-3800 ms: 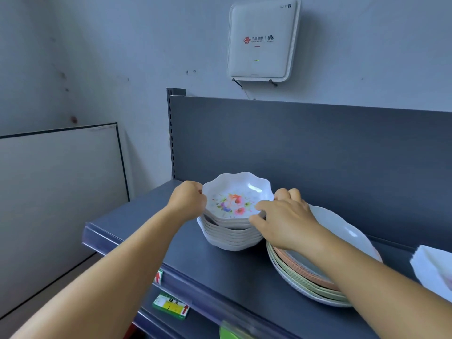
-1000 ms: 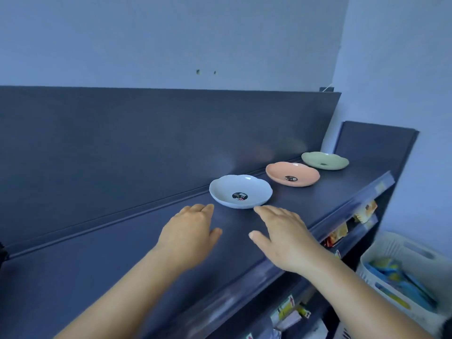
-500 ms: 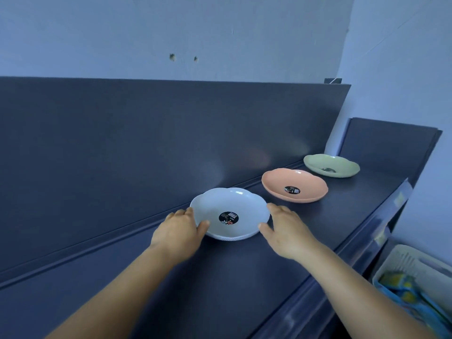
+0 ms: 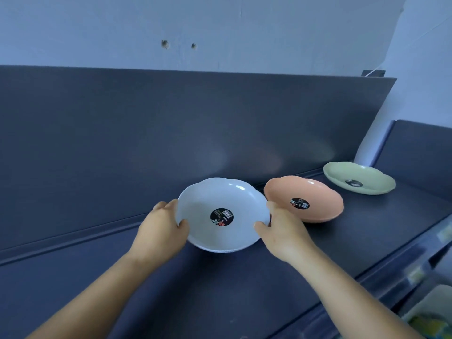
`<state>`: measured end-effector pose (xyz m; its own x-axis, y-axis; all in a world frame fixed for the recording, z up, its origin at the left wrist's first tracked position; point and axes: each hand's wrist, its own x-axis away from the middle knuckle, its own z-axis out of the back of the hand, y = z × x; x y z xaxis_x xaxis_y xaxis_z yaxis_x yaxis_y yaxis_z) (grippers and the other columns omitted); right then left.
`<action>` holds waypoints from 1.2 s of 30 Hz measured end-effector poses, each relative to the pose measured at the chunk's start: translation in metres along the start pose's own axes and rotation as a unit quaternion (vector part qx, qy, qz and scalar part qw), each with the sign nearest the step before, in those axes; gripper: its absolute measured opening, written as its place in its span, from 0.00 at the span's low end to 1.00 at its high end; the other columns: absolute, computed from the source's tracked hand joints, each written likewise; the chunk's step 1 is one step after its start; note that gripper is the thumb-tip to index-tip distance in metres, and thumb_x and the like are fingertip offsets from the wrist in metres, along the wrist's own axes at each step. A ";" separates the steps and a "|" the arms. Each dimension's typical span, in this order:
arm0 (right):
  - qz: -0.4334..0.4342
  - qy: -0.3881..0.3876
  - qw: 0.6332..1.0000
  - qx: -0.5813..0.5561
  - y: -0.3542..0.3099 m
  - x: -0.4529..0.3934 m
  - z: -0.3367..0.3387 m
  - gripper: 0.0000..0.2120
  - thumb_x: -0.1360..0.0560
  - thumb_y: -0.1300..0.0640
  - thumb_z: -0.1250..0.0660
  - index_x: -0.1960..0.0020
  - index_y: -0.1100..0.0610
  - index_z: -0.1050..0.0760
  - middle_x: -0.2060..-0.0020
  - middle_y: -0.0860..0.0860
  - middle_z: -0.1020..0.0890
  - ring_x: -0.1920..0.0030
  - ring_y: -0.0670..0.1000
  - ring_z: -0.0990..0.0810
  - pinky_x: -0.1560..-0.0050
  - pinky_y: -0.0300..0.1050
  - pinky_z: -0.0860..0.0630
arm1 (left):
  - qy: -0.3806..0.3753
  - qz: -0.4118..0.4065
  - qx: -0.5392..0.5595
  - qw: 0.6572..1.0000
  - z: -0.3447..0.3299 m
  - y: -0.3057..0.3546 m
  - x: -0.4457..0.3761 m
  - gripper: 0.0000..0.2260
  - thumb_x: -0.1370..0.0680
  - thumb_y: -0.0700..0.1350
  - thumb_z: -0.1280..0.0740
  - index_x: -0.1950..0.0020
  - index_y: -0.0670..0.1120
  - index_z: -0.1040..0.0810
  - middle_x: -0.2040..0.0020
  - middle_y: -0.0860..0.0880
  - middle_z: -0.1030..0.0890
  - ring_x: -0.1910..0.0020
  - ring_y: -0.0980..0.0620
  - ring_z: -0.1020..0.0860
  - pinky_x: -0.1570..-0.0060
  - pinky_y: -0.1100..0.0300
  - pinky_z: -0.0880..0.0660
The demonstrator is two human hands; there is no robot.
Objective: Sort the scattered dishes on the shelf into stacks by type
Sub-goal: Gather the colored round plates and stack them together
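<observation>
Fingers (image 4: 270,206) of right hand (image 4: 283,231) mostly hidden behind blue dish (image 4: 220,192) rim; same for left hand (image 4: 160,231), only thumb and fingertips showing. Underside of dish out of sight, contact with shelf (image 4: 220,289) impossible to judge. Sticker (image 4: 221,217) small print unreadable. Labels on pink dish (image 4: 318,199) and green dish (image 4: 367,177) too small. Basket (image 4: 433,311) cut off at bottom right, contents blurred. Shelf-edge tags (image 4: 415,274) smeared.

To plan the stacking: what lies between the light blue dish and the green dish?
In the head view, the orange dish sits between the light blue dish and the green dish.
</observation>
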<state>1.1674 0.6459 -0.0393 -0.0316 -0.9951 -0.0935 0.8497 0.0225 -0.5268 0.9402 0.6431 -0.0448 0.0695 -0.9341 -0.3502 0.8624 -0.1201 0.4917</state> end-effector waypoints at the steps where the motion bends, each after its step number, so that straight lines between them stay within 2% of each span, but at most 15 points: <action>1: 0.015 0.011 1.000 -0.013 0.006 -0.004 0.007 0.16 0.22 0.53 0.39 0.37 0.58 0.31 0.55 0.50 0.24 0.55 0.54 0.26 0.58 0.45 0.30 | 0.010 -0.005 0.003 1.000 -0.001 0.008 -0.002 0.12 0.25 0.40 0.38 0.63 0.54 0.35 0.63 0.52 0.31 0.63 0.59 0.30 0.71 0.66 0.38; 3: 0.027 0.020 0.999 -0.034 0.019 -0.011 0.023 0.18 0.22 0.53 0.39 0.34 0.55 0.32 0.57 0.50 0.21 0.57 0.53 0.24 0.61 0.45 0.28 | 0.020 -0.010 0.010 1.000 -0.005 0.025 -0.005 0.13 0.26 0.39 0.37 0.64 0.54 0.35 0.64 0.52 0.30 0.63 0.59 0.30 0.71 0.67 0.39; 5: 0.037 0.060 0.997 -0.012 0.033 -0.020 0.038 0.16 0.24 0.51 0.41 0.37 0.51 0.28 0.58 0.45 0.20 0.57 0.50 0.24 0.64 0.36 0.28 | 0.026 -0.014 0.022 0.999 -0.014 0.043 -0.009 0.13 0.26 0.39 0.38 0.65 0.54 0.35 0.65 0.52 0.31 0.62 0.60 0.30 0.71 0.68 0.40; 6: 0.047 0.105 0.993 0.025 0.042 -0.026 0.045 0.16 0.26 0.48 0.43 0.41 0.48 0.26 0.56 0.42 0.20 0.55 0.48 0.23 0.61 0.33 0.27 | 0.027 -0.014 0.028 0.999 -0.019 0.052 -0.011 0.13 0.25 0.39 0.38 0.65 0.54 0.36 0.64 0.52 0.31 0.62 0.60 0.31 0.70 0.68 0.40; 7: 0.060 0.138 0.987 0.056 0.052 -0.031 0.051 0.18 0.30 0.46 0.45 0.44 0.46 0.24 0.54 0.40 0.19 0.53 0.48 0.22 0.56 0.35 0.24 | 0.027 -0.012 0.034 0.999 -0.025 0.061 -0.014 0.13 0.25 0.39 0.38 0.65 0.54 0.36 0.64 0.52 0.31 0.63 0.59 0.31 0.70 0.67 0.39; 9: 0.063 0.119 0.991 0.006 0.068 -0.038 0.064 0.18 0.31 0.48 0.41 0.43 0.47 0.23 0.51 0.45 0.17 0.49 0.52 0.20 0.49 0.47 0.21 | 0.027 -0.010 0.043 0.999 -0.039 0.077 -0.020 0.12 0.25 0.39 0.38 0.64 0.52 0.36 0.63 0.52 0.32 0.64 0.58 0.31 0.70 0.66 0.39; 12: 0.034 0.080 0.996 -0.033 0.092 -0.047 0.081 0.14 0.27 0.57 0.40 0.43 0.51 0.25 0.51 0.48 0.18 0.49 0.54 0.20 0.49 0.52 0.21 | 0.025 -0.013 0.048 0.998 -0.060 0.101 -0.032 0.09 0.26 0.40 0.38 0.62 0.49 0.35 0.63 0.52 0.32 0.64 0.55 0.31 0.71 0.65 0.38; 16: 0.016 0.096 0.995 -0.028 0.123 -0.067 0.097 0.11 0.27 0.58 0.40 0.46 0.54 0.25 0.55 0.51 0.18 0.54 0.57 0.21 0.54 0.52 0.22 | 0.013 -0.010 0.049 0.999 -0.083 0.132 -0.050 0.06 0.25 0.40 0.38 0.59 0.47 0.34 0.62 0.52 0.33 0.61 0.51 0.31 0.69 0.63 0.37; 20: -0.003 0.101 0.994 -0.038 0.146 -0.085 0.103 0.08 0.27 0.59 0.40 0.49 0.57 0.24 0.59 0.53 0.17 0.58 0.59 0.21 0.58 0.51 0.24 | -0.011 -0.004 0.035 0.999 -0.103 0.150 -0.069 0.03 0.25 0.40 0.39 0.57 0.45 0.33 0.56 0.48 0.30 0.57 0.47 0.29 0.62 0.59 0.34; 23: -0.018 0.097 0.995 -0.034 0.160 -0.095 0.098 0.05 0.28 0.60 0.41 0.55 0.60 0.27 0.68 0.53 0.23 0.65 0.56 0.29 0.65 0.47 0.32 | -0.032 -0.002 0.017 0.999 -0.117 0.154 -0.080 0.02 0.25 0.41 0.39 0.55 0.44 0.32 0.55 0.47 0.29 0.56 0.47 0.29 0.61 0.58 0.33; 25: -0.029 0.095 0.994 -0.035 0.166 -0.098 0.094 0.04 0.29 0.61 0.41 0.58 0.61 0.28 0.70 0.52 0.27 0.67 0.55 0.33 0.66 0.45 0.35 | -0.050 -0.001 -0.001 0.999 -0.124 0.152 -0.084 0.05 0.25 0.42 0.39 0.51 0.42 0.29 0.54 0.48 0.29 0.55 0.47 0.29 0.60 0.58 0.32; 30: -0.043 0.084 0.995 -0.032 0.177 -0.101 0.084 0.04 0.30 0.61 0.40 0.59 0.60 0.27 0.70 0.50 0.28 0.67 0.53 0.33 0.67 0.44 0.36 | -0.087 -0.016 -0.018 0.996 -0.139 0.142 -0.091 0.11 0.25 0.43 0.39 0.44 0.43 0.26 0.50 0.47 0.26 0.52 0.47 0.28 0.60 0.58 0.32; 32: -0.047 0.083 0.995 -0.027 0.178 -0.101 0.081 0.04 0.31 0.61 0.40 0.64 0.58 0.31 0.68 0.51 0.29 0.66 0.53 0.34 0.68 0.44 0.37 | -0.093 -0.022 -0.016 0.995 -0.141 0.140 -0.092 0.11 0.25 0.43 0.39 0.44 0.43 0.26 0.49 0.47 0.25 0.54 0.48 0.28 0.60 0.59 0.32; 34: -0.051 0.081 0.995 -0.025 0.178 -0.100 0.077 0.12 0.30 0.61 0.39 0.69 0.53 0.38 0.65 0.51 0.32 0.64 0.54 0.35 0.69 0.43 0.40 | -0.095 -0.026 -0.007 0.995 -0.142 0.137 -0.092 0.10 0.25 0.42 0.38 0.45 0.44 0.26 0.51 0.48 0.26 0.56 0.49 0.29 0.61 0.60 0.33; 36: -0.064 0.082 0.994 -0.022 0.178 -0.098 0.074 0.15 0.29 0.61 0.39 0.70 0.51 0.40 0.65 0.51 0.32 0.63 0.53 0.35 0.69 0.44 0.40 | -0.094 -0.028 0.003 0.995 -0.143 0.134 -0.093 0.08 0.25 0.42 0.38 0.48 0.43 0.26 0.52 0.48 0.25 0.57 0.49 0.29 0.63 0.60 0.34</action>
<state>1.3607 0.7407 -0.0610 -0.2264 -0.9611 -0.1583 0.8095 -0.0953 -0.5793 1.1212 0.7619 -0.0599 -0.0742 -0.9721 -0.2227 0.8588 -0.1758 0.4811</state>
